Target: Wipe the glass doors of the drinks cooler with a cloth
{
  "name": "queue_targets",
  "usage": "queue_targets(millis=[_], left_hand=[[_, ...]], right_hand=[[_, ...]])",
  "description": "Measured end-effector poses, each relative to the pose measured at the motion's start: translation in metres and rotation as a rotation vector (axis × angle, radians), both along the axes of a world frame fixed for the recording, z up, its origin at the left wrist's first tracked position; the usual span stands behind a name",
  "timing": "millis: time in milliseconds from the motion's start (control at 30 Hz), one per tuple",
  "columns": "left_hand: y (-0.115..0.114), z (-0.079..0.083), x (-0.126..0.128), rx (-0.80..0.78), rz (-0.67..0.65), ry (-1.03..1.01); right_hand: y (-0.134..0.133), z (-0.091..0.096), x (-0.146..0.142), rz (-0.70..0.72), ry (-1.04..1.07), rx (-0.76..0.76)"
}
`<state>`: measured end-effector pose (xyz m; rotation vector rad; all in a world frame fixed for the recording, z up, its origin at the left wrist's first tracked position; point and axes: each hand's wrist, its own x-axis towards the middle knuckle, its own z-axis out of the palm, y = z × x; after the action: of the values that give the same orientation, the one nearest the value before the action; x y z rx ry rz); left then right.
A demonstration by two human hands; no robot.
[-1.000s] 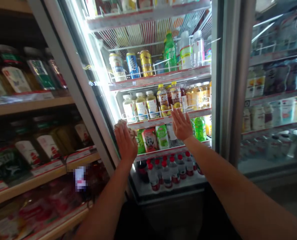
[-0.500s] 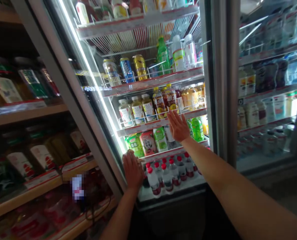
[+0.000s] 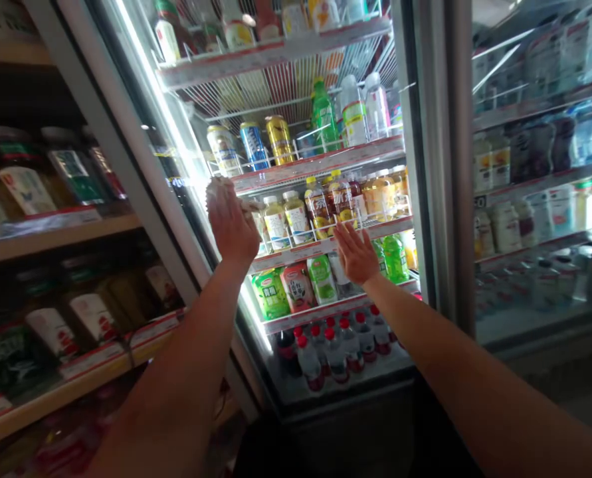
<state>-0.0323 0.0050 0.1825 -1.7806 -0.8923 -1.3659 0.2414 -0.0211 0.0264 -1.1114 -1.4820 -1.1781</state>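
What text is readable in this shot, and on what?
Nothing reads with certainty.
Brown tea bottles with yellow caps: large pale characters, blurred.
Green drink carton: white characters, blurred.
Red-and-white shelf price strip: too small.
Blue metal can: print too small.
Dark jar with pale label: blurred.
Pale cloth in the left hand: no print seen.

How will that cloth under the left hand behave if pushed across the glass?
Probably floppy: the cloth bunches in soft folds above the left hand. Likely light, pinned by one flat palm. It should slide easily on the smooth glass door.
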Motion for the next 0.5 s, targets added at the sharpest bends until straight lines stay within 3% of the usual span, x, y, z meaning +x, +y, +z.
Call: queue_targets(millis=[100, 200, 367, 500], left_hand=[[0.001, 0.013, 0.018, 0.003, -0.021, 0.081], [-0.001, 0.0, 0.041, -0.036, -0.064, 0.131], [-0.006, -0.067, 0.07, 0.008, -0.095, 0.252], [-0.008, -0.117, 0.073, 0.027, -0.128, 0.401]], right_hand=[[0.001, -0.001, 0.001, 0.014, 0.017, -0.049], [0.001, -0.001, 0.001, 0.013, 0.004, -0.037], [0.0, 0.0, 0.001, 0.018, 0.013, -0.049], [0.0, 0.0, 0.001, 0.032, 0.013, -0.055]])
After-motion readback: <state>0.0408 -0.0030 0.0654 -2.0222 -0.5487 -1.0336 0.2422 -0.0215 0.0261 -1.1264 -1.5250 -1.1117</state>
